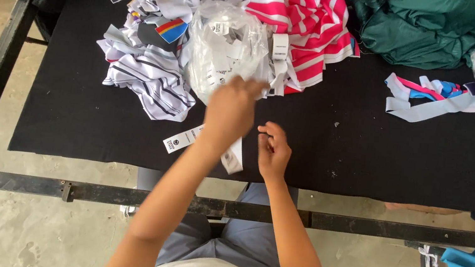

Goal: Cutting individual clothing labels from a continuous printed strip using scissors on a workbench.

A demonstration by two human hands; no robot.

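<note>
Labels: two white ones (181, 138) lie under left hand (229, 113), fingers curled; right hand (273, 152) pinched empty.

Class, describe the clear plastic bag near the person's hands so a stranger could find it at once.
Start at the black table and find the pink striped cloth at its far edge. Just left of it, above the left hand, lies the bag: the only see-through, crinkled thing there, with small white labels inside.
</note>
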